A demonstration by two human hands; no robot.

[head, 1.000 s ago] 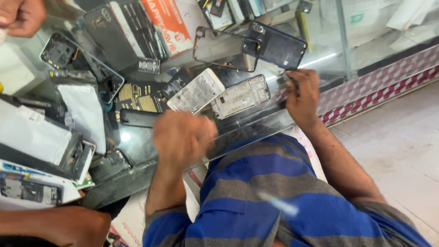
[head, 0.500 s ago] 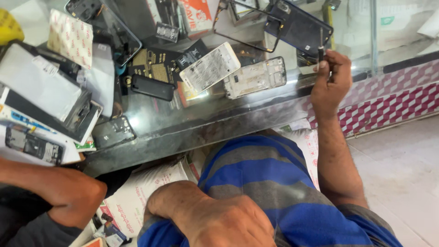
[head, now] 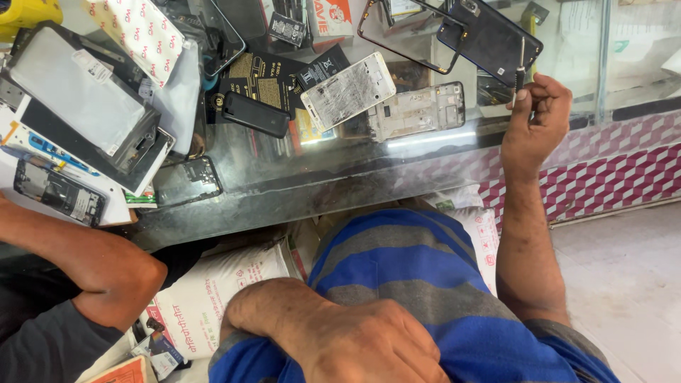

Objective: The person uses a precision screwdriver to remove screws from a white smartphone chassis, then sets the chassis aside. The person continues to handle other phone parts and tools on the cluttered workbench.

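At counter edge, right hand (head: 533, 120) pinches screwdriver (head: 520, 67); left hand (head: 362, 340) well apart.

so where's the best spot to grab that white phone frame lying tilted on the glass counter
Probably by its two long edges, from above: the white phone frame lies flat and tilted on the glass counter, long sides mostly clear, one short end close against the grey frame. The right hand is nearest.

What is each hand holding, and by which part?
The right hand pinches a thin screwdriver near its lower end; the left hand holds nothing.
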